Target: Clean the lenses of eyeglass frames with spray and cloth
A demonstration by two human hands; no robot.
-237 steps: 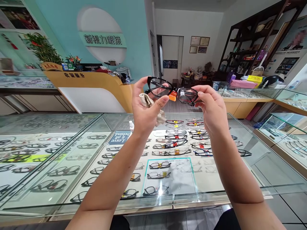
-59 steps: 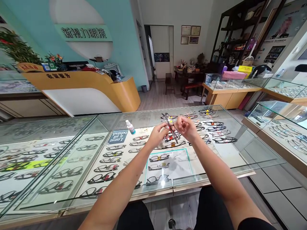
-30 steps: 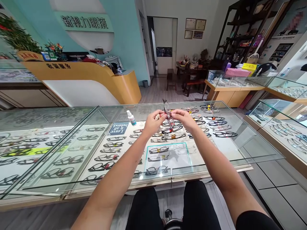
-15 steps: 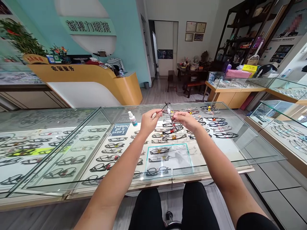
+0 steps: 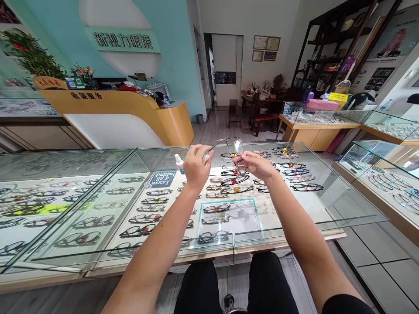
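A pair of thin-framed eyeglasses (image 5: 231, 150) is held up above the glass counter, lenses toward the right and one temple pointing left. My right hand (image 5: 258, 165) pinches the frame near a lens, with thumb and fingers closed. The fingers of my left hand (image 5: 197, 165) are curled at the end of the left-pointing temple. A small pale thing shows between those fingers; I cannot make out what it is. Just behind my left hand stands a white spray bottle (image 5: 179, 163), partly covered by it.
Beneath my hands is a glass display case (image 5: 288, 213) with rows of eyeglasses inside. A blue printed card (image 5: 163, 179) lies in it at the left. More display cases (image 5: 386, 161) stand at the right, and a yellow-and-white reception counter (image 5: 131, 104) is at the back left.
The eyeglasses have turned so that a lens faces more toward me. My left hand has shifted left and slightly down, now overlapping the bottle. My right hand stays nearly in place.
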